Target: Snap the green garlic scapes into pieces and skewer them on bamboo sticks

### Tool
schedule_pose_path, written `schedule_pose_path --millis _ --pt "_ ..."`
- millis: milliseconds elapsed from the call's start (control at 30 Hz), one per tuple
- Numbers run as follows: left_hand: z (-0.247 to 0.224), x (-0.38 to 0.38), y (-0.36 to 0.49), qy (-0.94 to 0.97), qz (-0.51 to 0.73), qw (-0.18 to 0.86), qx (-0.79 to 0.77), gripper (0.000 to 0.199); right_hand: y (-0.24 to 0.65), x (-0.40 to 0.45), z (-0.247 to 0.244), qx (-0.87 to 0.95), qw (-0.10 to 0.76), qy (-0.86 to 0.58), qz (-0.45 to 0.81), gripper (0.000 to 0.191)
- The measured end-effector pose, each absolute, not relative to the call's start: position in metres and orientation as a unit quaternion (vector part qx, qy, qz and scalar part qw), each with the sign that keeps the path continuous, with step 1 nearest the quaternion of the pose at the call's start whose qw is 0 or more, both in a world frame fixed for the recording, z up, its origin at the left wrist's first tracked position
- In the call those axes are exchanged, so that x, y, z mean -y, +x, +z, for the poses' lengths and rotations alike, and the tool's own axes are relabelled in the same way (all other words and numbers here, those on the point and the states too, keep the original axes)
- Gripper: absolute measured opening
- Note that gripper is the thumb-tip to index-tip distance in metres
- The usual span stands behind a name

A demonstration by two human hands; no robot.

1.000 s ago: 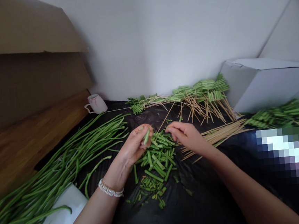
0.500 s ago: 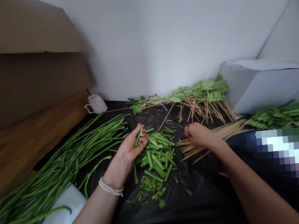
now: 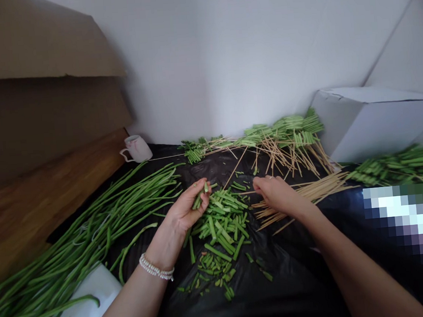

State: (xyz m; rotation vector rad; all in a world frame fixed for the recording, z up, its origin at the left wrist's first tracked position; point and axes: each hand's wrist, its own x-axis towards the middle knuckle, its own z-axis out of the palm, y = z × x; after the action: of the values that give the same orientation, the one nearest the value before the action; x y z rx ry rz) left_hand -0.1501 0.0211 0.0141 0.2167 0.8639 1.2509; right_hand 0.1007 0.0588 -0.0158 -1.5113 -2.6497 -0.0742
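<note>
My left hand (image 3: 191,202) is closed around a few short pieces of cut long bean (image 3: 202,195), their ends showing between thumb and fingers. My right hand (image 3: 273,192) is curled in a pinch on a bamboo skewer (image 3: 247,193), whose thin end points left toward my other hand. Beneath and between the hands lies a pile of cut bean pieces (image 3: 220,222). A bundle of bare bamboo skewers (image 3: 310,191) spreads under and beyond my right hand. Small bean trimmings (image 3: 215,266) are scattered nearer to me.
Whole long beans (image 3: 126,200) stretch along the left, partly over a white surface (image 3: 97,287). Skewered beans (image 3: 286,125) are stacked along the wall, with more (image 3: 400,161) at right. A mug (image 3: 138,148), cardboard box (image 3: 44,109) and white box (image 3: 360,121) stand around the black plastic sheet (image 3: 282,290).
My right hand has shifted slightly left, and a skewer end now shows ahead of it. My left hand has turned a little, with the bean pieces still in its fingers.
</note>
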Motion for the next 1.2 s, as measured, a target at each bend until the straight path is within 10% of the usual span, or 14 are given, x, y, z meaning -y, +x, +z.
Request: schedule_pose_path --millis 200,500,967,1200 --pt "0.016 -0.022 -0.150 0.091 0.561 0.726 -0.388 0.009 0.071 -0.044 -0.014 0.886 0.244 -0.381 -0.098 0.022" --pt "0.013 -0.021 -0.149 0.144 0.578 0.713 -0.370 0.025 0.062 -0.029 -0.020 0.838 0.303 -0.392 -0.228 0.036" --pt "-0.001 -0.016 -0.141 0.266 0.525 0.727 -0.353 0.030 0.040 -0.006 0.004 0.700 0.376 -0.398 0.459 0.024" --pt "-0.004 -0.010 -0.129 0.332 0.528 0.674 -0.395 0.031 0.037 -0.007 0.001 0.647 0.357 -0.360 0.570 0.026"
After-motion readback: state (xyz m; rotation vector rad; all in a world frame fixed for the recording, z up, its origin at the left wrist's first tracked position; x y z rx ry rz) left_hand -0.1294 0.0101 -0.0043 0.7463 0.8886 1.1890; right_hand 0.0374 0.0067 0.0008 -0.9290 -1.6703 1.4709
